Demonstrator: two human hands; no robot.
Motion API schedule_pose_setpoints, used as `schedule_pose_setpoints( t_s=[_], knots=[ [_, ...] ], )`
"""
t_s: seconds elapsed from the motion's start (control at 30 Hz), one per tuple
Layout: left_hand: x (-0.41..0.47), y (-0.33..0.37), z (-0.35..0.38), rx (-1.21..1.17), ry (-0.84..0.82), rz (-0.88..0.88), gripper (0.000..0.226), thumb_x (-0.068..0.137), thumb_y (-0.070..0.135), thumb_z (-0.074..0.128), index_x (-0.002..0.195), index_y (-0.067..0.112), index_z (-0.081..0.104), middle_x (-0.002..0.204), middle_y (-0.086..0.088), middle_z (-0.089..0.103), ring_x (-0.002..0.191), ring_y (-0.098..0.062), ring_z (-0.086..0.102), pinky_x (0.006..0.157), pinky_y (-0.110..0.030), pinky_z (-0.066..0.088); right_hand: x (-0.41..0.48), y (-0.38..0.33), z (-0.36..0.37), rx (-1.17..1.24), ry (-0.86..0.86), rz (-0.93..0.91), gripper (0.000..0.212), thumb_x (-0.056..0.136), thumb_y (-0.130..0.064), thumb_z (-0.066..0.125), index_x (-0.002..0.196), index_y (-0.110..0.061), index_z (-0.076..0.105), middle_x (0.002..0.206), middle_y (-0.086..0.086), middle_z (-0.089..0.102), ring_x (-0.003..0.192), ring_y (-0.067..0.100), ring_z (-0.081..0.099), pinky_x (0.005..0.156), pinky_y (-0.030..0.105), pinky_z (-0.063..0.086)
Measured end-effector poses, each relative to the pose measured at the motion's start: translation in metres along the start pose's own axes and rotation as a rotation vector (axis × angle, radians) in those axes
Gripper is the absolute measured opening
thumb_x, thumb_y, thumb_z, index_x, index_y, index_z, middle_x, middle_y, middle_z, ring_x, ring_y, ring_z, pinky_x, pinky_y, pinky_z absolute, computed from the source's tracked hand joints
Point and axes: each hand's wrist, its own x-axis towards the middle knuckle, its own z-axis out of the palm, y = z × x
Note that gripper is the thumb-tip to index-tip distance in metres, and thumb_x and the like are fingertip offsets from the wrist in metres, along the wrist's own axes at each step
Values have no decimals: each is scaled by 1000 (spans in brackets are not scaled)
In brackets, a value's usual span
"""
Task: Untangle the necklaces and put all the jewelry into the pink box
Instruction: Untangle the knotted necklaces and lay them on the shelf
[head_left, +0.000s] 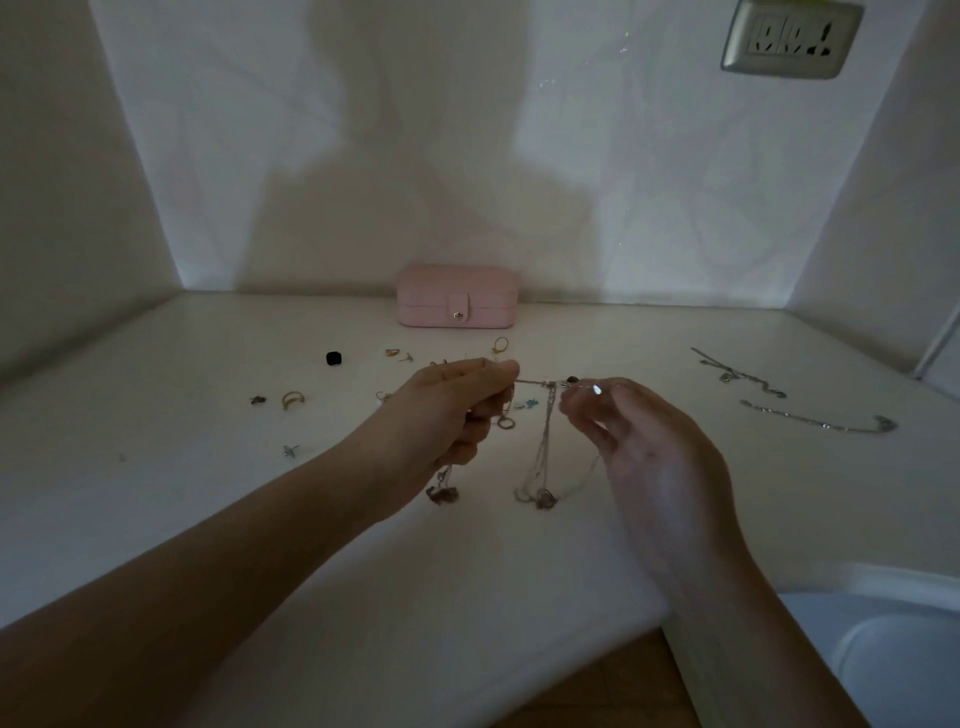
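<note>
Pinching the tangled necklaces (544, 447) at mid-frame with the left grip (447, 410), fingers curled round more chain, a pendant dangling below the palm. Pinching the same tangle with the right grip (649, 457) just to the right, a short stretch pulled level between the two, loops hanging toward the worktop (156, 493). Beyond, closed and snapped against the back wall, the pink box (457, 303). Scattered left of centre: a gold ring (292, 399), a stud earring (291, 450), a small black piece (333, 358). Laid apart at right: an upper silver necklace (737, 375), a lower silver necklace (821, 423).
</note>
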Motion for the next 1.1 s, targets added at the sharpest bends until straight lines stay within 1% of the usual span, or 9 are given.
schedule_pose_setpoints(
  t_s=[0.13,0.27,0.37,0.43,0.53,0.63,0.77,0.87,1.1],
  knots=[
    [-1,2,3,-218,31,-6,27,95,19,48,67,15,45,85,3,69,52,-7,28,46,-18,20,-3,-6,0,214,-52,55,33,91,-13,41,78,-9,71,74,5,59,69,16,54,72,28,49],
    [0,6,1,-332,-7,-12,27,95,18,43,68,18,36,83,-5,71,51,-8,27,45,-18,19,-4,-10,-5,275,-75,145,30,88,-20,44,77,-10,71,61,0,42,45,8,27,45,20,26],
    [1,4,0,-313,-37,-5,27,96,22,44,69,17,42,76,-5,69,51,-8,35,41,-15,27,-4,-8,-11,93,-104,127,19,84,-22,56,75,-14,70,62,-1,41,46,7,26,46,22,20],
    [1,2,-1,-286,-60,15,27,97,22,44,70,16,46,72,-4,68,53,-8,44,44,-15,36,-3,-6,-10,-17,-120,120,10,77,-24,64,76,-17,71,68,2,48,50,8,37,49,20,32],
    [0,2,-2,-211,-86,54,26,97,22,44,73,14,49,68,-4,66,56,-10,51,50,-18,44,-4,-5,-6,-130,-167,160,36,66,-36,76,98,-21,69,92,1,65,66,13,58,66,25,51],
    [-1,1,-2,-101,-90,89,29,98,23,44,74,10,53,65,-5,63,57,-12,55,54,-20,46,-9,-8,1,-259,-209,111,41,75,-36,78,114,-31,66,103,-6,68,58,13,52,52,20,44],
    [0,-3,-2,23,-57,120,32,98,28,43,78,8,58,79,-18,69,67,-19,60,58,-24,50,-10,-3,4,-550,-121,-202,32,75,-24,78,106,-31,71,91,-11,70,52,4,40,51,15,34],
    [0,-3,-2,18,-63,104,32,98,28,42,79,7,56,84,-22,70,70,-21,66,59,-24,53,-11,0,5,-634,-55,-356,26,75,-14,77,95,-30,73,88,-12,69,56,0,51,53,10,34],
    [0,-2,-2,91,-76,85,32,96,29,45,83,2,57,72,-2,69,58,-10,53,49,-19,43,-14,-3,5,-609,-2,-347,14,76,-15,77,84,-26,74,78,-14,70,57,4,56,54,10,38]
  ],
)
